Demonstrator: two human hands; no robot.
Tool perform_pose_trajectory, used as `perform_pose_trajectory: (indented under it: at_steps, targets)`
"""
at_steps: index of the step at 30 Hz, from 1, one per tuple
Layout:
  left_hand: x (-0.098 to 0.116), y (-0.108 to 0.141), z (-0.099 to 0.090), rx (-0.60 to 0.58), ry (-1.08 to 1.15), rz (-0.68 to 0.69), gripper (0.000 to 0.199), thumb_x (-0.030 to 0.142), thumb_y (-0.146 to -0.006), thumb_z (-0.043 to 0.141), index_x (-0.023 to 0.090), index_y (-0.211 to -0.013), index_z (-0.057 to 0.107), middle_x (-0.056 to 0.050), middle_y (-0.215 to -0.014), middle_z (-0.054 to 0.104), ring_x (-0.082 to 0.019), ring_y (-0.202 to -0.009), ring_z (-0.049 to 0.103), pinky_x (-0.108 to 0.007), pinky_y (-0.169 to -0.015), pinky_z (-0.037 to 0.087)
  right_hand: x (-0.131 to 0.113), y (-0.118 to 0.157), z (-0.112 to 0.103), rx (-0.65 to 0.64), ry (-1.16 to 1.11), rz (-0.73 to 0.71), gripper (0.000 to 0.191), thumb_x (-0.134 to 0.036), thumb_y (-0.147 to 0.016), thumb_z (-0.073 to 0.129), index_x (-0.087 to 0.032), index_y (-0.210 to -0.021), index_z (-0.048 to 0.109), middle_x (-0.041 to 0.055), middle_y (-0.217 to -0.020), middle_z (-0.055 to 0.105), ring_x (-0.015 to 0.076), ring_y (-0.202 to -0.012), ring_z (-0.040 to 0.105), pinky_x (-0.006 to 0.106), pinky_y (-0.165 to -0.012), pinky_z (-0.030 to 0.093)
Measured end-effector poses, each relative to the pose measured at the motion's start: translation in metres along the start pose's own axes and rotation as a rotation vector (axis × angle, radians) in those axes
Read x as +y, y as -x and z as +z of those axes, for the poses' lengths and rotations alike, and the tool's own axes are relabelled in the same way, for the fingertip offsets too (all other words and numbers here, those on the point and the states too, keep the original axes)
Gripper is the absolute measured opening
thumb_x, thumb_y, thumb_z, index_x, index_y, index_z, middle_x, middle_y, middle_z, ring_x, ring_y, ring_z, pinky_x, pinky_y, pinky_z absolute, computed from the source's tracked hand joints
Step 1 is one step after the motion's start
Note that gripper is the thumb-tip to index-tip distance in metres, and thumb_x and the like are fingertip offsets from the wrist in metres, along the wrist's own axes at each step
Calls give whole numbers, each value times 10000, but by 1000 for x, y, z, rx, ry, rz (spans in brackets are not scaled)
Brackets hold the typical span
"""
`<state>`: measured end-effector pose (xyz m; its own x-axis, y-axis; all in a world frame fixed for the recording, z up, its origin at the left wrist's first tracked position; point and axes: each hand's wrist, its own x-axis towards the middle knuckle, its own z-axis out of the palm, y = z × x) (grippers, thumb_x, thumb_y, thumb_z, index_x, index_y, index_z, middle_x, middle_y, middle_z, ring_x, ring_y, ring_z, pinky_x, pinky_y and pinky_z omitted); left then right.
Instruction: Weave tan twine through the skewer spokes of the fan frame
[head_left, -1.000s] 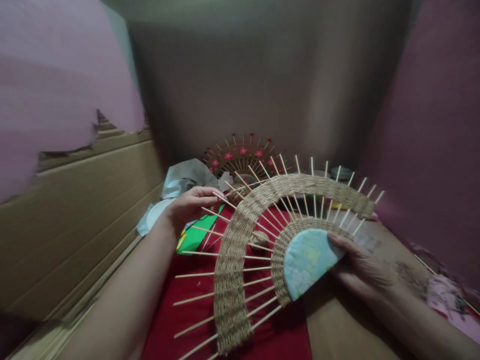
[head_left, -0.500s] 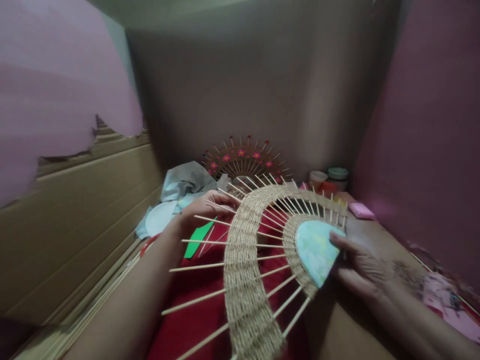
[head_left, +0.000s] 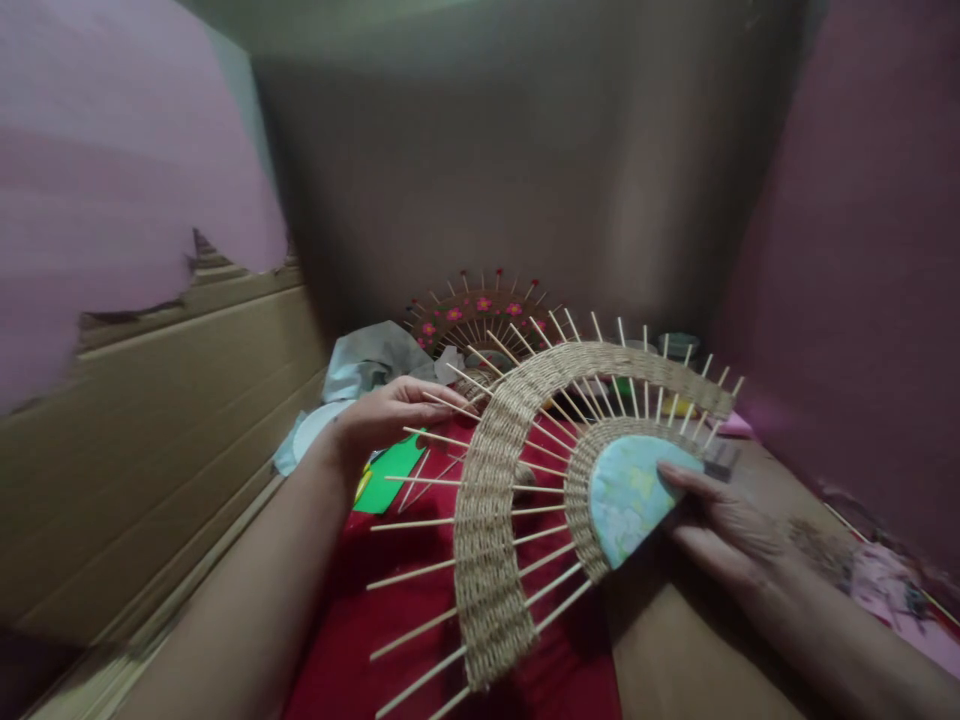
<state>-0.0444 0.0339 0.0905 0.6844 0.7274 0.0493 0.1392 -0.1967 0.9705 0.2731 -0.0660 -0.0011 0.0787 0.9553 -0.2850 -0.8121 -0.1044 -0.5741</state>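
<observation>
A half-round woven fan (head_left: pixel 491 500) of tan twisted cord on thin pale sticks is tilted in front of me. Its small half-circle centre (head_left: pixel 637 490) is covered in light blue patterned cloth. My right hand (head_left: pixel 720 525) grips the straight edge of that centre, thumb on the front and fingers behind. Near the fan's upper left rim, my left hand (head_left: pixel 405 410) has its fingers stretched out, their tips by the protruding sticks. Whether those fingertips press on the fan is hard to see. Under the fan lies a red cloth (head_left: pixel 360 620).
Against the back wall stands another fan (head_left: pixel 484 305) with pink flowers. Grey cloth (head_left: pixel 382 355) and a pale round piece (head_left: pixel 315 430) sit at left, beside green paper (head_left: pixel 394 475). Cardboard (head_left: pixel 187 370) lines the left wall. Pink cloth (head_left: pixel 889 590) lies far right.
The fan has swung to face me more, its right end rising and its lower left sticks shifting right. My right hand keeps its hold; my left hand has moved slightly left.
</observation>
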Motion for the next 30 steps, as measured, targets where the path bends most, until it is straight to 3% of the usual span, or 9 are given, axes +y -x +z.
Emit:
perform_pose_trajectory:
  at_steps: [3,10,15,20,25,30]
  targets:
    - [4,4,-1,-5,-15,-35,279,255,-732,643,100,-960,684,-31,-573,600,-66,-457,453,-185,-425,341,-1,2,3,30,-10,1,267,26,-645,602,-149,-846,623,9,-724,683,169,-728,655,347,-839,524]
    - [-8,8,-16,109,102,-69,221,281,-781,572,122,-888,681,-10,-563,526,-70,-457,441,-192,-430,363,-4,3,6,43,-9,5,343,28,-649,591,-153,-940,619,27,-799,692,199,-844,651,331,-857,519]
    - [-16,1,-19,131,92,-47,231,318,-798,553,123,-819,675,9,-503,459,-50,-423,363,-174,-395,280,-5,2,3,-7,14,-15,371,23,-653,597,-151,-980,611,29,-816,696,206,-845,653,341,-860,521]
    - [-14,-3,-18,167,2,-63,116,261,-726,640,146,-718,652,23,-472,433,-42,-406,312,-190,-371,200,-5,0,0,-19,41,-33,356,22,-619,622,-164,-923,629,28,-789,695,226,-848,652,356,-849,528]
    - [-10,-5,-16,222,-241,-59,115,262,-711,647,151,-734,663,6,-520,503,-49,-432,360,-191,-387,242,-5,-1,1,-9,40,-62,359,54,-586,625,-176,-861,635,21,-743,686,222,-832,653,333,-835,540]
    - [-2,-11,-1,298,-593,64,137,258,-697,642,144,-764,681,-19,-677,616,-95,-606,509,-198,-562,395,-3,2,8,51,24,-68,372,48,-604,606,-162,-911,620,50,-826,692,235,-892,640,347,-846,534]
